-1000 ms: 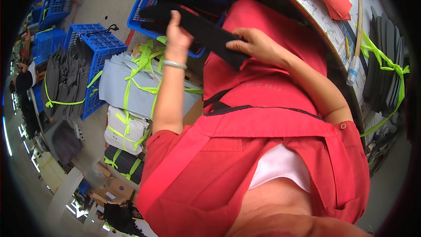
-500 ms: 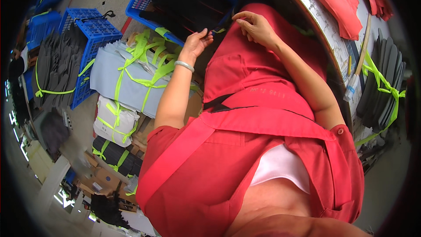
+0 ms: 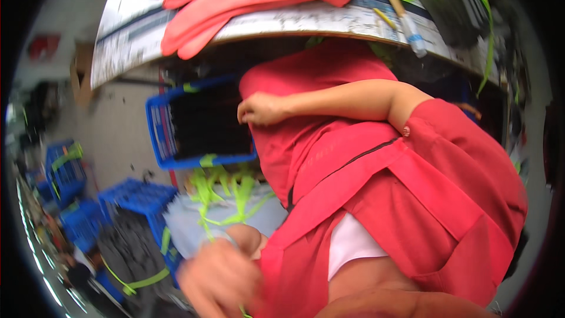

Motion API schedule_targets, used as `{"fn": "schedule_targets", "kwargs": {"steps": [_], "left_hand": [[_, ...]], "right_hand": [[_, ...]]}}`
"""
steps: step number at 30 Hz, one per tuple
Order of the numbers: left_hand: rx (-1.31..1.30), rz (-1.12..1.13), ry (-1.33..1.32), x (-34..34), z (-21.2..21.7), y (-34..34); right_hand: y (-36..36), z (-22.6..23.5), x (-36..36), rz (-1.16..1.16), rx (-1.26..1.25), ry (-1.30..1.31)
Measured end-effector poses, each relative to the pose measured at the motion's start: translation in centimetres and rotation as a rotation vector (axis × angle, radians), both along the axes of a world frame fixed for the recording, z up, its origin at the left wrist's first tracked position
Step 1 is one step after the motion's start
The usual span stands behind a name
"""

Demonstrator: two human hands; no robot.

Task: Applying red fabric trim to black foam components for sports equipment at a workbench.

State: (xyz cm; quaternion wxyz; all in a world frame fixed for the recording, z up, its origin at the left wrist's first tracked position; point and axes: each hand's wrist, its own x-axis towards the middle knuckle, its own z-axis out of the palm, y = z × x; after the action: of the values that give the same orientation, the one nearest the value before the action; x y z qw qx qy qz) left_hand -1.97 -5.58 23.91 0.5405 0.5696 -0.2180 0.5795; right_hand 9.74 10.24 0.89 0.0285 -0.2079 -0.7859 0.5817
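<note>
- Showing curled fingers, the right hand [image 3: 262, 110] appears over the red apron [image 3: 318, 73], just beside a blue plastic crate [image 3: 151, 132]; nothing is visible in its grasp, though the inside of the palm is hidden.
- The left hand [image 3: 220, 277] is badly blurred in front of the pale blue sheet bundle [image 3: 185, 218]; whether it is loose or grasping something cannot be told.
- As for progress, the dark pieces [image 3: 209, 123] lie inside the blue plastic crate, filling much of its width, and none shows in either hand. They merge into one dark mass, so how many are done or left cannot be counted.
- Coral fabric pieces [image 3: 259, 3] lie loosely piled on the bench [image 3: 120, 35], close to its edge and apart from both hands.
- Farther left, a second blue crate [image 3: 132, 191] stands against grey pieces [image 3: 132, 244] bound with a lime strap [image 3: 147, 281]; blur hides whether they sit within it.
- Two more blue crates [image 3: 66, 171] [image 3: 82, 224] stand beyond, their contents unclear.
</note>
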Motion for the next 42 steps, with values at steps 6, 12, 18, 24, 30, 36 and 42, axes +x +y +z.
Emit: {"fn": "schedule_targets", "kwargs": {"steps": [6,12,18,24,30,36,42], "left_hand": [[0.284,0.234,0.267,4.5,5.8,-0.2],[0.203,0.071,0.264,6.4,6.0,2.8],[0.238,0.152,0.412,6.9,5.8,4.2],[0.318,0.036,0.28,9.4,6.8,6.9],[0.11,0.111,0.378,9.0,0.1,8.2],[-1.292,0.244,0.181,6.8,-17.4,17.8],[-1.473,0.69,0.118,-1.5,-19.5,23.6]], "right_hand": [[2.5,3.4,2.5,0.009,-0.081,-0.071],[9.5,6.6,10.5,-0.371,0.434,0.154],[18.9,9.1,17.5,-0.646,1.236,0.014],[22.2,8.6,18.3,-0.452,1.323,-0.132],[17.9,11.3,16.2,-0.548,1.457,0.026],[7.9,10.8,18.0,-0.453,1.368,0.081],[3.5,8.1,27.7,-0.266,0.757,-0.087]]}}
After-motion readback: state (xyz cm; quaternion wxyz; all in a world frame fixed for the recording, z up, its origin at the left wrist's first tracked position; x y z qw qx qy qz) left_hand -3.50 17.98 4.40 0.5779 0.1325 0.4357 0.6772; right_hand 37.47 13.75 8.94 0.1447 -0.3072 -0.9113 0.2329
